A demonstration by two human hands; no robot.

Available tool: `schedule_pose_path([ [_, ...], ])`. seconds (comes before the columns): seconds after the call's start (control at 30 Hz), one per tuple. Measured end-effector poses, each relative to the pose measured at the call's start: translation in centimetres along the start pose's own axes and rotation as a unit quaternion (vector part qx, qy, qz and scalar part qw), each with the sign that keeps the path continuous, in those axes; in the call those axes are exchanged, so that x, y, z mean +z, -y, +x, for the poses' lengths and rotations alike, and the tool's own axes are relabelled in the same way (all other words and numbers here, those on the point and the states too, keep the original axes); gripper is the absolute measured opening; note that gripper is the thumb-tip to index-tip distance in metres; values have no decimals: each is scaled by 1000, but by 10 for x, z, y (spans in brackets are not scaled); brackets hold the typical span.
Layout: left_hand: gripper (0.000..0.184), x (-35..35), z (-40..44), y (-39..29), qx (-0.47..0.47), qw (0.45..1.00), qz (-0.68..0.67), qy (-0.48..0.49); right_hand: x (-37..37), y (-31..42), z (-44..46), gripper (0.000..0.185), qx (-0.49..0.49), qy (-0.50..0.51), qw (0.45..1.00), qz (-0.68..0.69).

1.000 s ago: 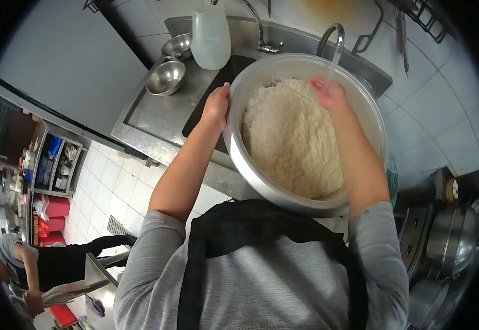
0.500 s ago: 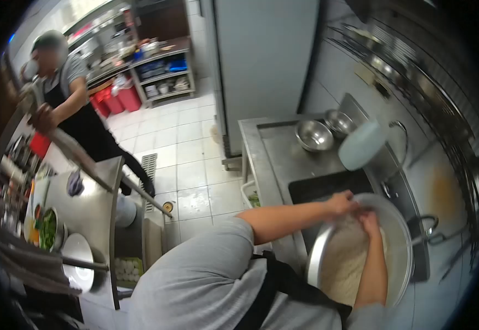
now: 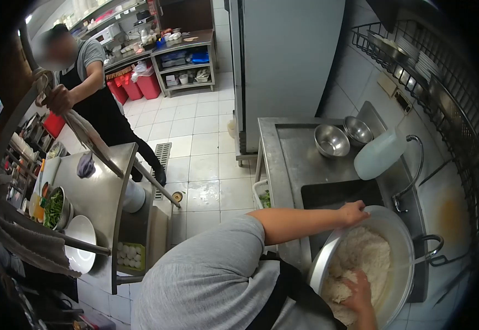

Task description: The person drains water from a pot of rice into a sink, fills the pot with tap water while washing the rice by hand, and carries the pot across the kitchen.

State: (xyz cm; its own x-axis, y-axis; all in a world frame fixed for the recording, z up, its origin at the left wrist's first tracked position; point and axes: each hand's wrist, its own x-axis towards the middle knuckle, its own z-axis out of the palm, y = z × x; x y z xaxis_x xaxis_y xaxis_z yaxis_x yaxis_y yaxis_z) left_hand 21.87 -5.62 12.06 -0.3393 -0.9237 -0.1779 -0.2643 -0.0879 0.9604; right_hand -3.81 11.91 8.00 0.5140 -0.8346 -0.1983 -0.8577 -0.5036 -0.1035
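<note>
A big metal pot (image 3: 317, 269) stands at the sink, holding a pale, wet, grainy mass that looks like rice (image 3: 363, 253). My left hand (image 3: 354, 213) is closed over the far rim of the pot, arm stretched across from the left. Inside the pot, my right hand (image 3: 359, 291) presses into the rice, fingers apart and partly sunk in it. A curved faucet (image 3: 435, 242) reaches over the pot's right side, and a thin stream appears to run from it.
Beside the dark sink basin (image 3: 338, 193) stand two steel bowls (image 3: 332, 141) and a translucent jug (image 3: 380, 157). A wire rack (image 3: 415, 66) hangs on the right wall. Left is a steel table (image 3: 105, 181); a co-worker (image 3: 94, 93) stands behind it, holding a cloth-draped bar.
My hands were close together at the pot's far side. Now my left hand grips the rim and my right hand has moved down toward me into the rice. The view has shifted slightly.
</note>
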Motion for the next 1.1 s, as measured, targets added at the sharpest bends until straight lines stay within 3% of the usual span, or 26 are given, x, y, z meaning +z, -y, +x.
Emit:
schedule_pose_path([
  [0.03, 54, 0, 1, 1, 3, 1000, -2, 0, -2, -13, -7, 67, 6, -9, 1000, -19],
  [0.13, 54, 1, 2, 3, 10, 1000, -3, -2, -17, -47, -19, 61, 151, 30, 986, 64],
  [0.2, 54, 0, 0, 2, 10, 1000, -1, -6, -37, -67, -4, 54, 216, 117, 954, 175],
  [0.27, 54, 1, 2, 3, 10, 1000, -2, -4, -60, -58, 24, 48, 196, 78, 960, 182],
  [0.33, 55, 2, 5, 5, 12, 1000, -4, -1, -77, -11, 62, 43, 89, -87, 989, 80],
  [0.4, 55, 3, 7, 8, 15, 1000, -6, -3, -64, 4, 103, 38, -38, -173, 982, 71],
  [0.5, 56, 1, 4, 6, 6, 1000, -9, 3, -57, 25, 138, 35, -33, -208, 977, -19],
  [0.57, 56, 2, 5, 8, 12, 1000, -9, 3, -5, -45, 145, 34, 93, -213, 941, 244],
  [0.63, 56, -2, 5, 9, 18, 1000, -4, 1, -20, -57, 125, 36, 183, -151, 969, 62],
  [0.7, 55, -1, 2, 7, 22, 1000, 3, 4, 3, -89, 89, 39, 186, -205, 960, 43],
  [0.77, 55, -2, -1, 4, 20, 1000, -2, 2, 2, -88, 48, 43, 222, -167, 959, 56],
  [0.9, 54, -4, -1, 3, 21, 1000, -13, 14, 39, -88, -17, 71, 365, -19, 924, 112],
  [1.0, 55, -2, -1, 4, 17, 1000, -17, 8, 54, -47, -19, 83, 417, 86, 903, 51],
  [1.1, 57, -4, -7, -1, 3, 999, -37, 2, 39, -11, 8, 78, 361, 97, 926, 57],
])
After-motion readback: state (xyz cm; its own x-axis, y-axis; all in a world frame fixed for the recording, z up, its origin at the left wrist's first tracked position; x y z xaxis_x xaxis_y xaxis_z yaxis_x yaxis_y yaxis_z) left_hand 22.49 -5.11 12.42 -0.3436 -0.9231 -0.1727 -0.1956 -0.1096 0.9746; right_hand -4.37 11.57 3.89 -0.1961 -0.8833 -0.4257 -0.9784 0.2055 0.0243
